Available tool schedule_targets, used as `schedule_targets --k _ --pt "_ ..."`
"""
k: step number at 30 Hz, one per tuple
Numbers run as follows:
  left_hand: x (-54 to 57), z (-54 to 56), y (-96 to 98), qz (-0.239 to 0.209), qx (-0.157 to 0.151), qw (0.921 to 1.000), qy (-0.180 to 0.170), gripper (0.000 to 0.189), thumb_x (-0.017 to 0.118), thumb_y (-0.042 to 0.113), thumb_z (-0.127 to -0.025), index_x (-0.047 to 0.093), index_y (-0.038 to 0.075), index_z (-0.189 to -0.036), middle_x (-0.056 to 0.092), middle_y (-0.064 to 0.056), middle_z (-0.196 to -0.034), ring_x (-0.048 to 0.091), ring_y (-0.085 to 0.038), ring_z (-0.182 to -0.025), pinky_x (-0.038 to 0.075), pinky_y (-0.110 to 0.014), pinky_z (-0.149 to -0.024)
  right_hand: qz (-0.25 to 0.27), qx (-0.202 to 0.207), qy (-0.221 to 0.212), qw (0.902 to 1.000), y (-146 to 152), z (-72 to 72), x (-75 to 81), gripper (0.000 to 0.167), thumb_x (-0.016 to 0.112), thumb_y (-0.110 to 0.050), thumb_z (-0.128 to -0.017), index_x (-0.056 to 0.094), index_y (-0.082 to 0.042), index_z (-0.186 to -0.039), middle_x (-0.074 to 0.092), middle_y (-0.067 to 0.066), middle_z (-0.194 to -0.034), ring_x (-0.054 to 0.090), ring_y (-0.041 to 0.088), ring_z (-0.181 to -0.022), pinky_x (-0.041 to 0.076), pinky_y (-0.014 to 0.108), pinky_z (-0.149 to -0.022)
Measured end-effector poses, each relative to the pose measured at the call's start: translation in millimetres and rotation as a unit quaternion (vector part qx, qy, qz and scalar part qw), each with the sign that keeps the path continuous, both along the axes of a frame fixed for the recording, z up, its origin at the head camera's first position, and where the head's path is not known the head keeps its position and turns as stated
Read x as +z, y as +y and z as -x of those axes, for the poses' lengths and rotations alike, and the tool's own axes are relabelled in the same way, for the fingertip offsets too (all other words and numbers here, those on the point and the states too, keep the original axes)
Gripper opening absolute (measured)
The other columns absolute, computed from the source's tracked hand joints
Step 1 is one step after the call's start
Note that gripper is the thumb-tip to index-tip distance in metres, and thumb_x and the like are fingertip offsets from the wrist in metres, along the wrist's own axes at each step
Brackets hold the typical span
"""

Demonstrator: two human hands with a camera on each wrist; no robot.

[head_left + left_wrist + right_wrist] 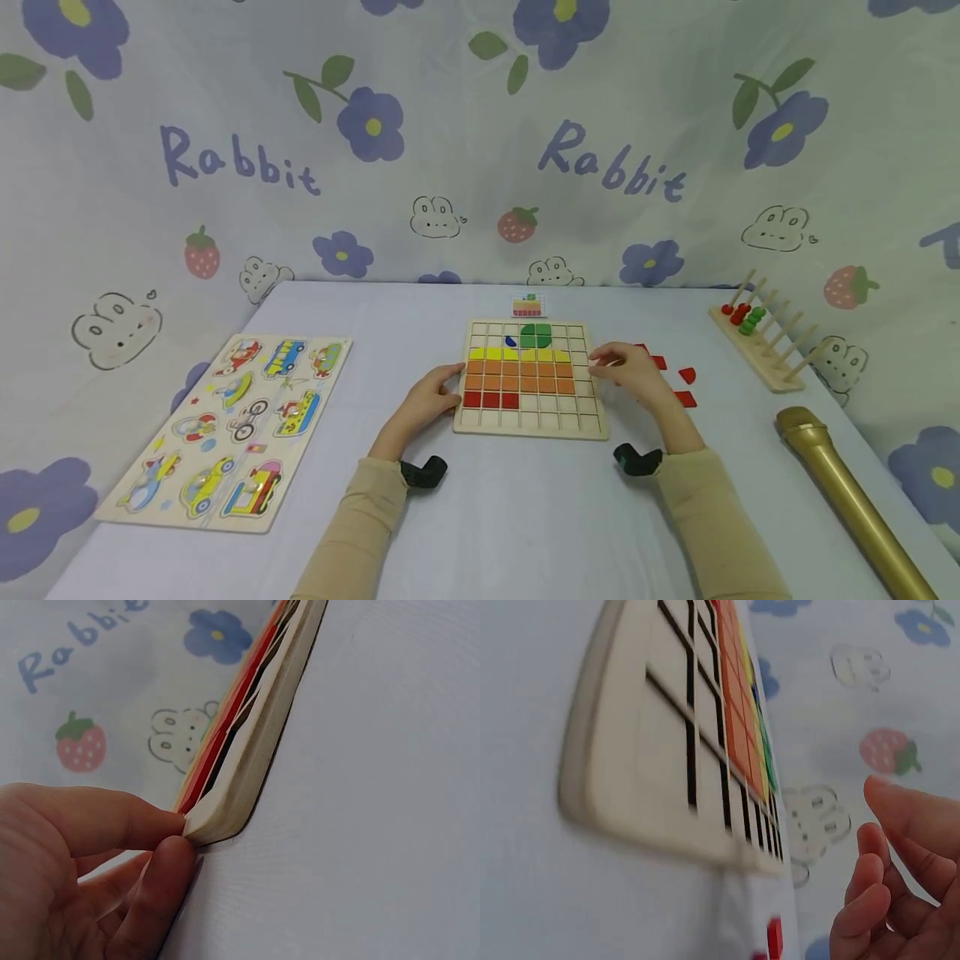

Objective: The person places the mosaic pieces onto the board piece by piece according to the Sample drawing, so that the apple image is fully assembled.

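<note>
A wooden grid board (558, 421) lies in the middle of the table. Yellow, orange and red squares fill some rows, with green pieces (536, 336) and a small blue piece (512, 341) above them. My left hand (429, 398) touches the board's left edge, thumb and fingertips right at its rim; the left wrist view has them by the corner. Just off the right edge hovers my right hand (628, 371), fingers loosely bent. In the right wrist view that hand (900, 877) has nothing between thumb and fingers. Several red pieces (686, 399) lie beside and behind it.
A small picture card (528, 305) stands behind the board. To the left lies a vehicle puzzle board (225, 442). At the right are a wooden peg rack (772, 354) with red and green beads and a gold microphone (840, 492). A printed curtain (450, 125) hangs behind.
</note>
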State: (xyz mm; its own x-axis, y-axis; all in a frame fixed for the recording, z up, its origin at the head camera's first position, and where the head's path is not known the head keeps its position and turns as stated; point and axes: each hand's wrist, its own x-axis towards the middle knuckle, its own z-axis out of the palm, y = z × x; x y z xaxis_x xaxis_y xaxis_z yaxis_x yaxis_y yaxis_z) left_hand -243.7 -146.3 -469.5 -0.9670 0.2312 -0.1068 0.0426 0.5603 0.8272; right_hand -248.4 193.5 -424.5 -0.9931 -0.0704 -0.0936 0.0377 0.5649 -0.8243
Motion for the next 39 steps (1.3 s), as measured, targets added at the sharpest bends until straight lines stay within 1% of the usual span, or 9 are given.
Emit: schedule_targets --k 5,8,10,14,21,26,29,33,39 --pt "0.7 -1.4 -0.3 -0.004 -0.003 1.0000 0.002 0.058 0.061 0.006 -0.084 0.043 0.010 -0.139 0.049 -0.011 -0.127 0.052 -0.013 -0.060 0.045 -0.025 -0.059 -0.010 -0.078 -0.001 0.9969 66.4 -12.6 -6.1 0.042 0.065 -0.026 -0.086 0.056 -0.002 -0.119 0.055 0.009 -0.105 0.049 0.020 -0.089 0.044 0.031 -0.067" --pt "1.7 -2.3 -0.8 -0.002 -0.003 1.0000 0.002 0.058 0.061 0.005 -0.084 0.043 0.010 -0.139 0.048 -0.011 -0.129 0.053 -0.012 -0.061 0.045 -0.025 -0.059 -0.021 -0.109 -0.007 0.9938 95.1 -21.9 -11.7 0.043 0.063 -0.027 -0.087 0.055 -0.001 -0.120 0.056 0.007 -0.104 0.049 0.017 -0.086 0.044 0.029 -0.065" --pt "2.6 -3.2 -0.9 -0.001 -0.001 1.0000 0.002 0.058 0.061 0.005 -0.084 0.043 0.009 -0.139 0.049 -0.012 -0.128 0.053 -0.013 -0.062 0.045 -0.025 -0.059 -0.037 -0.098 -0.016 0.9943 108.8 -26.7 -14.8 0.043 0.063 -0.026 -0.087 0.055 0.001 -0.121 0.058 0.009 -0.105 0.049 0.016 -0.084 0.043 0.028 -0.064" --pt "3.3 -3.9 -1.3 -0.003 0.002 1.0000 0.002 0.058 0.061 0.005 -0.084 0.043 0.010 -0.139 0.050 -0.011 -0.126 0.053 -0.013 -0.062 0.045 -0.026 -0.060 -0.076 -0.040 -0.035 0.9957 124.4 -32.4 -19.3 0.047 0.066 -0.023 -0.085 0.055 0.000 -0.125 0.058 0.017 -0.112 0.050 0.019 -0.090 0.042 0.028 -0.067" --pt "1.7 -2.2 -1.4 -0.005 -0.002 1.0000 0.007 0.058 0.061 0.006 -0.084 0.043 0.010 -0.139 0.048 -0.011 -0.129 0.054 -0.012 -0.064 0.045 -0.026 -0.061 -0.101 0.015 -0.059 0.9930 134.9 -35.4 -21.9 0.059 0.069 -0.033 -0.081 0.052 -0.003 -0.129 0.046 0.024 -0.126 0.041 0.034 -0.107 0.041 0.041 -0.082" --pt "1.2 -1.5 -1.7 0.000 0.002 1.0000 0.005 0.058 0.061 0.007 -0.085 0.043 0.011 -0.139 0.051 -0.010 -0.123 0.054 -0.013 -0.064 0.045 -0.026 -0.061 -0.121 0.028 -0.036 0.9916 138.7 -33.3 -26.0 0.051 0.072 -0.029 -0.079 0.059 -0.003 -0.120 0.051 0.018 -0.115 0.041 0.028 -0.096 0.039 0.036 -0.075" --pt "0.8 -1.0 -1.4 -0.002 0.001 1.0000 0.005 0.058 0.061 0.007 -0.085 0.042 0.011 -0.139 0.050 -0.010 -0.125 0.054 -0.013 -0.064 0.045 -0.026 -0.061 -0.131 0.014 -0.028 0.9908 139.2 -33.4 -26.8 0.049 0.071 -0.029 -0.080 0.060 -0.002 -0.118 0.051 0.019 -0.112 0.043 0.028 -0.094 0.041 0.032 -0.071" --pt "0.1 -0.7 -0.6 -0.002 -0.002 1.0000 0.005 0.058 0.061 0.007 -0.084 0.043 0.011 -0.139 0.049 -0.010 -0.128 0.054 -0.012 -0.064 0.045 -0.025 -0.062 -0.113 -0.010 -0.030 0.9930 136.9 -36.6 -22.9 0.058 0.069 -0.039 -0.081 0.056 -0.002 -0.124 0.048 0.023 -0.120 0.043 0.033 -0.102 0.043 0.034 -0.074" --pt "0.5 -0.1 0.4 0.006 -0.003 1.0000 0.003 0.057 0.061 0.008 -0.085 0.043 0.011 -0.139 0.047 -0.010 -0.131 0.053 -0.012 -0.065 0.045 -0.025 -0.061 -0.070 0.007 0.015 0.9974 106.5 -28.5 -13.5 0.053 0.068 -0.039 -0.082 0.056 -0.008 -0.123 0.052 0.014 -0.108 0.044 0.027 -0.099 0.041 0.032 -0.070"
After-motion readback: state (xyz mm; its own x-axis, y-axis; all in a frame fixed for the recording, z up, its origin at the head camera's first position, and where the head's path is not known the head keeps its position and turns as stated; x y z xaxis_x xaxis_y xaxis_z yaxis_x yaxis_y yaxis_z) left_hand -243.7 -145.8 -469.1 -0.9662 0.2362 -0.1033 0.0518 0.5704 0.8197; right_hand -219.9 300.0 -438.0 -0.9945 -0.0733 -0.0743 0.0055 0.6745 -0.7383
